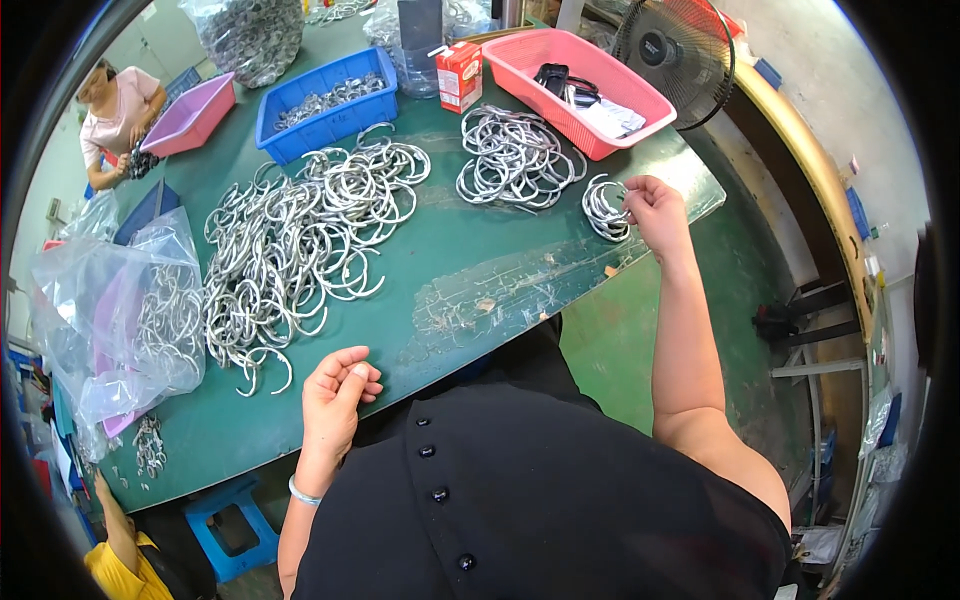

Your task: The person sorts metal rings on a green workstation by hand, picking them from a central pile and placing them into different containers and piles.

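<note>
Touching silvery rings [604, 224] on the scuffed green table [445, 235]: right hand [659, 216], grip undeterminable; left hand [334, 402], near, released; fan [668, 58], far right.

Red-white carton [460, 77], black fan hub [656, 48]: small lettering, none clearly readable.

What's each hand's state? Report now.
Left hand: half open, loosely curled, nothing visible in it.
Right hand: at the small pile of curved metal pieces; whether it grips any cannot be told.
</note>
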The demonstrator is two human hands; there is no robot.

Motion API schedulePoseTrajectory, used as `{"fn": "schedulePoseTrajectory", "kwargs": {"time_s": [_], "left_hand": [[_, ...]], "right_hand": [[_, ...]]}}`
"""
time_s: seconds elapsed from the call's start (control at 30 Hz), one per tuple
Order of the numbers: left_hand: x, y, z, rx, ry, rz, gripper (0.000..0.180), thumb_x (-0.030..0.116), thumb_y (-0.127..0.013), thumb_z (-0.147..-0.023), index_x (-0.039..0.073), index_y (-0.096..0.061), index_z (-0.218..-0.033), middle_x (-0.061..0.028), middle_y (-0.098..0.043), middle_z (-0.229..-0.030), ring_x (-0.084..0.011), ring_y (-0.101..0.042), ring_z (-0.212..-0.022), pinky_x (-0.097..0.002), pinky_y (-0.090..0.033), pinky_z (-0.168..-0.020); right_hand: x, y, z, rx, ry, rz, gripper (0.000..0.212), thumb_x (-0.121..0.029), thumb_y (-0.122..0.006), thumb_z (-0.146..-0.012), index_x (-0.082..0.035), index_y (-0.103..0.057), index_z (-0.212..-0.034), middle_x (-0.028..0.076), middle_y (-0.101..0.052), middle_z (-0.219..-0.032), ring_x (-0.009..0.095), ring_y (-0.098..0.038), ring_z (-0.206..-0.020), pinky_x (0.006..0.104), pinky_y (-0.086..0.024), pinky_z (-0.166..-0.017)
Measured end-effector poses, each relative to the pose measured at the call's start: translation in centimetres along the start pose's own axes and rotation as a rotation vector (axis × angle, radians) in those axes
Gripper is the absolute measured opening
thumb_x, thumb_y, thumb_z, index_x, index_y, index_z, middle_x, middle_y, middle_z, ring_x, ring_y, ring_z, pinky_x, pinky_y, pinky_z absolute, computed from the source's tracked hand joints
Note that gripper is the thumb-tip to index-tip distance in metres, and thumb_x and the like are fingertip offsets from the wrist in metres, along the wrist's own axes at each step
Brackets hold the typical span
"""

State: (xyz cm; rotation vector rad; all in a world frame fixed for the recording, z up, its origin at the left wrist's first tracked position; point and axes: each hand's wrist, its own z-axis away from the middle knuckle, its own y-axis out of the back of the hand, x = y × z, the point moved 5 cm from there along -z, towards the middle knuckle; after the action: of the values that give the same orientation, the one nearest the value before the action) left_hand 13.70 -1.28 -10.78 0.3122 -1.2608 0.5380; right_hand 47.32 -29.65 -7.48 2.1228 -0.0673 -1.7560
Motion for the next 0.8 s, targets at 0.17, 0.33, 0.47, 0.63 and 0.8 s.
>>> {"fn": "schedulePoseTrajectory", "kwargs": {"time_s": [0.17,0.33,0.47,0.63,0.8], "left_hand": [[-0.2,0.2,0.0,0.004,-0.009,0.017,0.02,0.005,-0.046,-0.086,-0.002,-0.052,-0.103,-0.0053,-0.058,-0.078,-0.0094,-0.055,-0.065,-0.0201,-0.044,-0.061],[-0.5,0.5,0.2,0.025,-0.027,0.058,0.02,0.005,-0.047,-0.086,-0.002,-0.052,-0.104,-0.0052,-0.058,-0.077,-0.0092,-0.055,-0.064,-0.0201,-0.044,-0.06],[-0.3,0.7,0.1,0.036,-0.04,0.042,0.02,0.006,-0.047,-0.085,0.0,-0.052,-0.104,-0.0054,-0.058,-0.077,-0.0097,-0.054,-0.063,-0.0202,-0.043,-0.059],[-0.6,1.2,0.1,-0.008,-0.103,0.127,0.02,0.005,-0.047,-0.085,0.0,-0.052,-0.104,-0.0061,-0.058,-0.078,-0.0103,-0.055,-0.065,-0.0211,-0.044,-0.06],[-1.1,1.9,0.3,-0.032,-0.151,0.201,0.022,0.005,-0.048,-0.086,-0.001,-0.051,-0.106,-0.0065,-0.06,-0.081,-0.0102,-0.056,-0.068,-0.0218,-0.046,-0.063]], "right_hand": [[-0.9,0.0,0.2,0.199,0.247,0.6,0.016,-0.011,-0.058,-0.073,-0.001,-0.06,-0.086,0.014,-0.06,-0.073,0.023,-0.058,-0.063,0.0319,-0.045,-0.059],[-3.4,-4.2,1.1,0.097,0.297,0.384,0.014,-0.011,-0.059,-0.073,-0.001,-0.06,-0.084,0.014,-0.06,-0.077,0.027,-0.059,-0.07,0.0334,-0.046,-0.064],[-7.4,-12.4,4.0,-0.244,0.568,0.338,0.014,-0.011,-0.06,-0.072,-0.003,-0.06,-0.083,0.014,-0.059,-0.078,0.029,-0.058,-0.073,0.0348,-0.047,-0.066],[-9.5,-22.3,9.0,-0.684,0.795,0.392,0.017,-0.014,-0.06,-0.071,-0.007,-0.058,-0.086,0.01,-0.054,-0.083,0.028,-0.054,-0.082,0.0376,-0.045,-0.07],[-10.9,-26.7,11.6,-0.672,1.011,0.54,0.008,-0.014,-0.056,-0.07,-0.006,-0.057,-0.073,0.009,-0.049,-0.078,0.025,-0.053,-0.078,0.0356,-0.044,-0.065]]}}
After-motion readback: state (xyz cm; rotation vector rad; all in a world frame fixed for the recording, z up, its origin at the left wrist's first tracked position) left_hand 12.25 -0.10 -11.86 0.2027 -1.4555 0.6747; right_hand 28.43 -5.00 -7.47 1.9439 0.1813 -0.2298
